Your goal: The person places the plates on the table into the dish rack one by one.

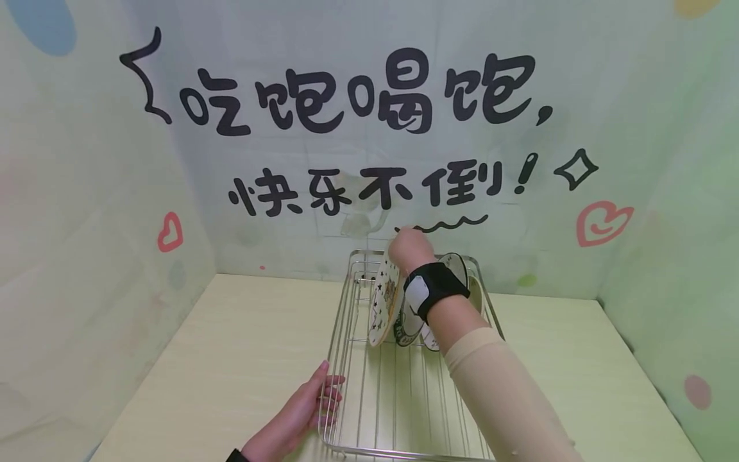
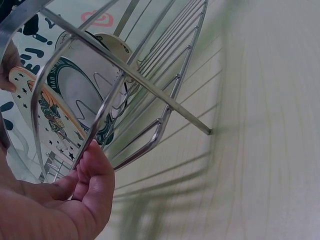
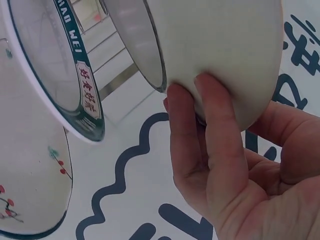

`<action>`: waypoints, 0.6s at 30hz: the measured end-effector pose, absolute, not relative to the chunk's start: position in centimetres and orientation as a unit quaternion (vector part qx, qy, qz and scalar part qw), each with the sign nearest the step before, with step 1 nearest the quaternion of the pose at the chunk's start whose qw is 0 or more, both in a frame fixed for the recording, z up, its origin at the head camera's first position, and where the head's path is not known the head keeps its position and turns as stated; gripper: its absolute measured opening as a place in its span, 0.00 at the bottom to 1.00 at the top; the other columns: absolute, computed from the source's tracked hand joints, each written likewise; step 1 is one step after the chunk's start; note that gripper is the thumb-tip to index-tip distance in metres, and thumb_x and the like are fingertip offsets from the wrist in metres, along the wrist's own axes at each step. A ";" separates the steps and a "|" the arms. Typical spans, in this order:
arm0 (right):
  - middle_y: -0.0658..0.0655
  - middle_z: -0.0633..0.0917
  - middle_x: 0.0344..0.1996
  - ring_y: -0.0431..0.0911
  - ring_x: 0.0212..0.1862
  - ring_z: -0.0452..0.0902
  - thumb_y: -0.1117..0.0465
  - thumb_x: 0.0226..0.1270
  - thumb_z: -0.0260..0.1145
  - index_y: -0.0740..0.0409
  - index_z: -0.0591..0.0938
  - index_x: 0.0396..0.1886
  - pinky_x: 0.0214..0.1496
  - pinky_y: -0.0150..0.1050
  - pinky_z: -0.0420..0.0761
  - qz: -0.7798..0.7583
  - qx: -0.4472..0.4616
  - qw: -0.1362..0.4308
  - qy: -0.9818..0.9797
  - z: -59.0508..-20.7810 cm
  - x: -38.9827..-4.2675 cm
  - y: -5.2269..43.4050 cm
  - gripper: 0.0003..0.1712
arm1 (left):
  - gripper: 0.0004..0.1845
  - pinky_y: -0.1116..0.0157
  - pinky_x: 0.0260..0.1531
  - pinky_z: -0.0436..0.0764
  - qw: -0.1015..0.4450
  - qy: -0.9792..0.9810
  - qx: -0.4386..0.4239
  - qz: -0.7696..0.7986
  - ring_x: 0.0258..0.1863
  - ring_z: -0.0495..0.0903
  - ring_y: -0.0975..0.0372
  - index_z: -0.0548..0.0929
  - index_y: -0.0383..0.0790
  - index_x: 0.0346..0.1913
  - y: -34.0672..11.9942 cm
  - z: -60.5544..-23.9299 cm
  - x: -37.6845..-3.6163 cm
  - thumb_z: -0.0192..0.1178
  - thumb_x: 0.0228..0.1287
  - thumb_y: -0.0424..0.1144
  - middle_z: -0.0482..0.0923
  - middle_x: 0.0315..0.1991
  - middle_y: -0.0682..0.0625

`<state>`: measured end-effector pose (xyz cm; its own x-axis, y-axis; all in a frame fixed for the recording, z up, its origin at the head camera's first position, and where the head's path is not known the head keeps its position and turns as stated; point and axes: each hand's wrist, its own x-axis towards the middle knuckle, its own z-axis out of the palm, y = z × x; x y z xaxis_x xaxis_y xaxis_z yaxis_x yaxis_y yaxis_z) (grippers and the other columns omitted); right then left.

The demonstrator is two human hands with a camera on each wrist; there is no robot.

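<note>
A steel wire dish rack (image 1: 340, 321) (image 2: 165, 100) sits on a pale table. My left hand (image 1: 314, 404) (image 2: 85, 190) grips its front-left rim wire. Several dishes stand upright at the rack's far end. My right hand (image 1: 411, 247) (image 3: 210, 150) reaches over them and grips the top of a star-patterned dish (image 1: 383, 305) (image 2: 42, 107), with its fingers curled on the cream back (image 3: 225, 40). Right beside it stands a green-rimmed plate (image 1: 406, 327) (image 3: 50, 65). Past that is a floral plate (image 3: 30, 190).
The table (image 1: 231, 359) stretches to both sides of the rack. A printed backdrop (image 1: 369, 128) with large black characters closes the back and both sides. The rack's near half holds bare wire. A black band (image 1: 435, 285) wraps my right wrist.
</note>
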<state>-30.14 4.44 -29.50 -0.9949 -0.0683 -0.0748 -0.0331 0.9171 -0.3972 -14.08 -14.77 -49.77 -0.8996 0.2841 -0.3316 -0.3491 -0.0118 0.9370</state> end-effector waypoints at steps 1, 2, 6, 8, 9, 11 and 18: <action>0.62 0.79 0.34 0.46 0.23 0.63 0.68 0.67 0.48 0.64 0.77 0.24 0.23 0.35 0.62 -0.201 -0.029 0.040 0.978 -29.7 -30.2 4.4 0.15 | 0.45 0.66 0.32 0.74 0.223 0.666 -0.024 0.711 0.32 0.67 0.62 0.64 0.25 0.64 -14.8 -49.8 -14.1 0.33 0.68 0.68 0.69 0.36 0.49; 0.62 0.79 0.34 0.46 0.23 0.63 0.69 0.67 0.48 0.63 0.76 0.23 0.23 0.35 0.62 -0.201 -0.031 0.039 0.978 -29.8 -30.3 4.4 0.15 | 0.45 0.66 0.31 0.74 0.223 0.666 -0.024 0.712 0.32 0.67 0.63 0.64 0.25 0.64 -14.8 -49.7 -14.1 0.33 0.68 0.68 0.69 0.36 0.49; 0.63 0.80 0.37 0.46 0.24 0.63 0.69 0.66 0.48 0.63 0.75 0.22 0.23 0.35 0.62 -0.200 -0.036 0.037 0.979 -30.2 -30.4 4.5 0.14 | 0.45 0.66 0.31 0.74 0.224 0.661 -0.024 0.715 0.31 0.67 0.63 0.64 0.25 0.63 -14.7 -49.8 -14.0 0.33 0.68 0.68 0.69 0.35 0.50; 0.62 0.80 0.35 0.46 0.23 0.63 0.69 0.66 0.48 0.63 0.75 0.23 0.23 0.34 0.62 -0.203 -0.033 0.036 0.978 -30.3 -30.5 4.6 0.13 | 0.45 0.66 0.31 0.73 0.224 0.661 -0.024 0.716 0.31 0.67 0.63 0.64 0.25 0.63 -14.7 -49.8 -14.0 0.33 0.68 0.68 0.69 0.35 0.50; 0.61 0.78 0.32 0.46 0.23 0.63 0.70 0.66 0.48 0.63 0.74 0.22 0.23 0.34 0.62 -0.205 -0.033 0.033 0.978 -30.4 -30.5 4.6 0.13 | 0.45 0.66 0.31 0.73 0.224 0.661 -0.025 0.715 0.31 0.67 0.63 0.64 0.25 0.63 -14.7 -49.9 -14.0 0.33 0.68 0.68 0.69 0.35 0.50; 0.58 0.75 0.25 0.45 0.21 0.62 0.70 0.65 0.48 0.61 0.72 0.18 0.22 0.34 0.62 -0.209 -0.034 0.029 0.977 -30.5 -30.5 4.7 0.16 | 0.46 0.66 0.31 0.73 0.225 0.662 -0.025 0.714 0.32 0.67 0.63 0.64 0.25 0.63 -14.7 -49.9 -14.0 0.33 0.68 0.68 0.69 0.35 0.50; 0.54 0.68 0.17 0.44 0.18 0.60 0.71 0.65 0.48 0.57 0.66 0.10 0.22 0.34 0.62 -0.215 -0.046 0.025 0.975 -30.6 -30.4 4.8 0.21 | 0.46 0.66 0.31 0.72 0.226 0.661 -0.026 0.715 0.30 0.66 0.63 0.62 0.24 0.64 -14.8 -49.9 -14.1 0.33 0.68 0.68 0.68 0.35 0.50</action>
<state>-30.44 4.84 -30.57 -0.9945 -0.1004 -0.0299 -0.0786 0.9037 -0.4208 -14.13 -14.76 -49.87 -0.8961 0.2896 -0.3362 -0.3578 -0.0235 0.9335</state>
